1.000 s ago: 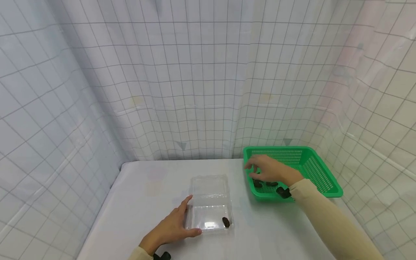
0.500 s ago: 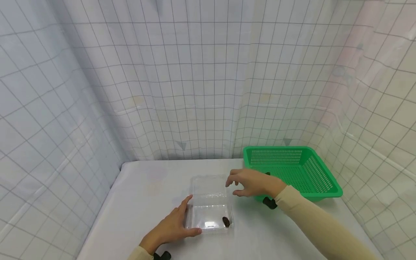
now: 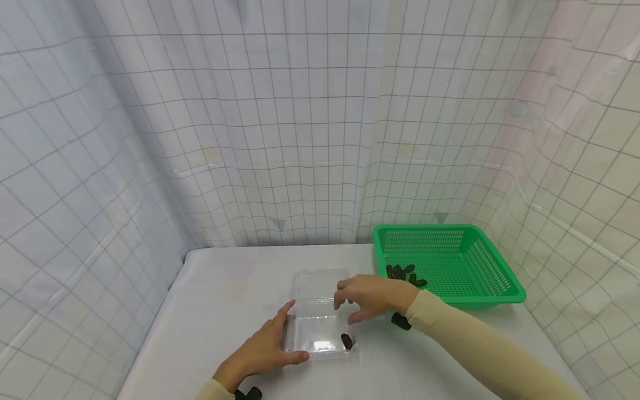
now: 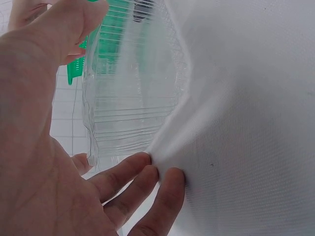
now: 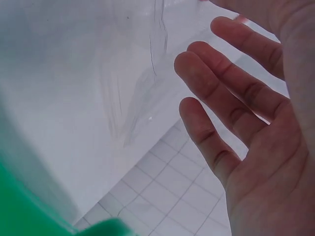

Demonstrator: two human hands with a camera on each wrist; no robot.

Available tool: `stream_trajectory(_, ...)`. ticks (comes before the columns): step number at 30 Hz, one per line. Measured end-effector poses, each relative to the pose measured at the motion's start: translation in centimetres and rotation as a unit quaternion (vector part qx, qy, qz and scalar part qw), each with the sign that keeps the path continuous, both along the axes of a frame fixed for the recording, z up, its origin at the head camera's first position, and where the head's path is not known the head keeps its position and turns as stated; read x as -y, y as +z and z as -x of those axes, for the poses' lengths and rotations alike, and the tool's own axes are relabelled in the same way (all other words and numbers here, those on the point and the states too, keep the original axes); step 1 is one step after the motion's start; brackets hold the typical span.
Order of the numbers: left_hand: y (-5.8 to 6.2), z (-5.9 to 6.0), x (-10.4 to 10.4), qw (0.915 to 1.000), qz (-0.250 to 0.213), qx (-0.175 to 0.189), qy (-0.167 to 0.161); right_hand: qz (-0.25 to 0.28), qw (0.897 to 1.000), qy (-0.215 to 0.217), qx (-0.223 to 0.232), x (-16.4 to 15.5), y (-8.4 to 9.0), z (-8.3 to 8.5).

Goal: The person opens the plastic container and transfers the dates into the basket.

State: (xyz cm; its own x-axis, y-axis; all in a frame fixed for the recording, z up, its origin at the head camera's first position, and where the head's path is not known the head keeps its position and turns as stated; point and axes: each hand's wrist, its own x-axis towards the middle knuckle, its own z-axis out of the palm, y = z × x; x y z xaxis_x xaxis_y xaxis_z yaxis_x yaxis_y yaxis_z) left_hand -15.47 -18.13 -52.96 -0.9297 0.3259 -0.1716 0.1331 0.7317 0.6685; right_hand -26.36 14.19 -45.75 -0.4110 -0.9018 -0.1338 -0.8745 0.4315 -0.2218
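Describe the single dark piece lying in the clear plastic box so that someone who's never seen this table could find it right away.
On the white table, left of the green basket, lies an open clear plastic box between the left hand and right hand. The dark piece lies in its near right corner. It lies alone, while the other dark pieces cluster in the basket.

Bright, even light, wide-angle warp, wrist cams blurry

A: What is worn?
B: 2 long beige sleeves, the right sleeve and the left sleeve, with a small black wrist unit at each cuff.
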Motion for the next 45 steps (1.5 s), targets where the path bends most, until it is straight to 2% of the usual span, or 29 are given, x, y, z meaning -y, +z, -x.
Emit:
stream_trajectory(4, -0.1, 0.2, 0.0, 1.0, 0.001, 0.001, -0.002, -0.017, 1.0, 0.012, 0.003, 0.9, -0.5, -0.2)
stream_trajectory(14, 0.1, 0.2, -0.2, 1.0, 0.001, -0.002, 0.0, -0.074, 0.996, 0.008, 0.044, 2.7, -1.7, -0.2)
stream_trajectory(25, 0.2, 0.0, 0.0, 1.0, -0.001, -0.003, 0.0, -0.092, 0.992, 0.018, 0.081, 4.1, -3.3, -0.5)
stream_trajectory(30, 0.0, -0.1, 0.0, 1.0, -0.001, -0.007, -0.002, -0.102, 0.992, 0.022, 0.077, 4.3, -4.2, -0.5)
stream_trajectory(38, -0.1, -0.1, 0.0, 0.9999, 0.0, -0.009, -0.004, -0.082, 0.994, 0.028, 0.064, 4.6, -4.3, -0.2)
stream_trajectory(45, 0.0, -0.1, 0.1, 0.9999, 0.002, -0.01, -0.007, -0.048, 0.996, 0.021, 0.078, 4.6, -4.4, -0.1)
